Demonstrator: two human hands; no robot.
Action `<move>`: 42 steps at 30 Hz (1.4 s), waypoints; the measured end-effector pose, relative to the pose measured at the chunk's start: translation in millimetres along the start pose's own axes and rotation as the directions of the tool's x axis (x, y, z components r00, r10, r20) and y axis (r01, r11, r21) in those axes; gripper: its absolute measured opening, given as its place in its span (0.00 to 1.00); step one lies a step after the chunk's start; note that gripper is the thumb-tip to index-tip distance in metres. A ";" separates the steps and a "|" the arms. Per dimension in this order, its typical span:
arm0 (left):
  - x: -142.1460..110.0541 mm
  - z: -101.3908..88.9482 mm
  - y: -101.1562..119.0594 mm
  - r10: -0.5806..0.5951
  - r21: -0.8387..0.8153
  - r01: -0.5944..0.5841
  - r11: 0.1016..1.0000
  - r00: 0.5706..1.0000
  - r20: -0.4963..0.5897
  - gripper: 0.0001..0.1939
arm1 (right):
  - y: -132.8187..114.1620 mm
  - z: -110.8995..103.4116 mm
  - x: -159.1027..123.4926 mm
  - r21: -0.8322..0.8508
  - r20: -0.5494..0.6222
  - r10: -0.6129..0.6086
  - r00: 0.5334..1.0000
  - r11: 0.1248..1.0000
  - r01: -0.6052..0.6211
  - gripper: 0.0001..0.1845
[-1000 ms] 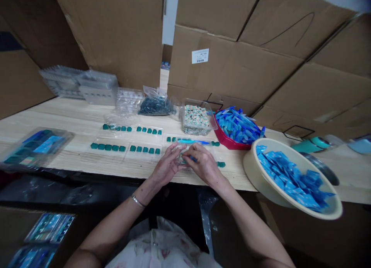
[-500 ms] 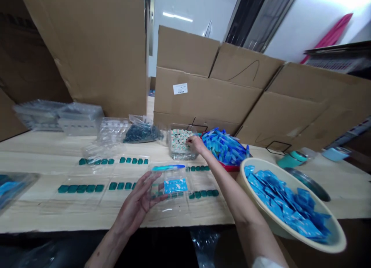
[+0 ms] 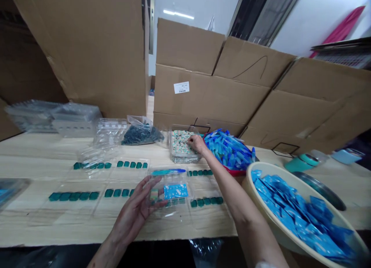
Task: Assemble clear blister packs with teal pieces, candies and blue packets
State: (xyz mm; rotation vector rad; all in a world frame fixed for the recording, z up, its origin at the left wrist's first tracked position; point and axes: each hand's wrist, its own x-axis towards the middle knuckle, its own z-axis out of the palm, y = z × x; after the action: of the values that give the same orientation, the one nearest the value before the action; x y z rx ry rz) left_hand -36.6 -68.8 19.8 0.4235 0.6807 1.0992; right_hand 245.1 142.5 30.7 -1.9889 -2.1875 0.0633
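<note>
My left hand [image 3: 136,208] grips the left side of a clear plastic tray [image 3: 171,210] at the front of the table. In that tray lie a slim blue-and-teal stick [image 3: 168,171], a blue printed packet [image 3: 176,191] and a small striped piece [image 3: 154,194] near my fingers. Farther back, my right hand [image 3: 197,143] reaches into a clear box [image 3: 185,159] heaped with small pale-and-green pieces [image 3: 181,140]. Its fingertips are pinched together over the heap; what is between them is too small to make out.
Clear trays with rows of dark green pieces [image 3: 74,196] cover the table. A red basin [image 3: 236,172] of blue sticks and a cream tub [image 3: 249,183] of blue packets stand right. Behind are a bag of dark pieces [image 3: 140,134], stacked clear trays [image 3: 75,121] and cardboard [image 3: 208,98].
The view has shifted slightly. My right hand stays at the box of small pieces with its fingers pinched, and my left hand still holds the tray.
</note>
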 end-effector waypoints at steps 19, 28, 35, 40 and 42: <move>-3.3 -1.1 -2.6 0.030 0.025 -0.032 0.999 0.997 0.068 0.19 | 4.4 -20.3 -25.1 -0.202 0.119 -0.145 0.982 0.965 0.167 0.18; -0.8 4.2 -13.6 0.018 0.019 -0.019 1.000 0.996 0.084 0.18 | -5.6 -19.0 -20.4 -0.419 0.103 -0.199 0.975 0.880 0.224 0.16; -5.0 3.6 -12.9 0.020 0.037 -0.023 0.999 0.996 0.083 0.19 | -12.1 -21.4 -13.5 -0.404 0.316 -0.259 0.913 0.834 0.376 0.14; -4.7 2.4 -9.1 0.032 0.042 -0.035 0.999 0.997 0.071 0.20 | -20.8 -23.6 -10.7 -0.400 0.383 -0.257 0.887 0.820 0.410 0.14; -6.3 2.5 -7.6 0.036 0.039 -0.039 0.998 0.997 0.067 0.20 | -23.6 -25.8 -9.3 -0.390 0.403 -0.248 0.881 0.824 0.410 0.13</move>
State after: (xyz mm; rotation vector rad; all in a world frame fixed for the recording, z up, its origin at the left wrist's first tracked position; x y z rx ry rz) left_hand -31.6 -77.6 18.6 0.5071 0.6390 1.1034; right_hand 227.0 128.5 58.7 -1.8693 -2.9916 -0.2101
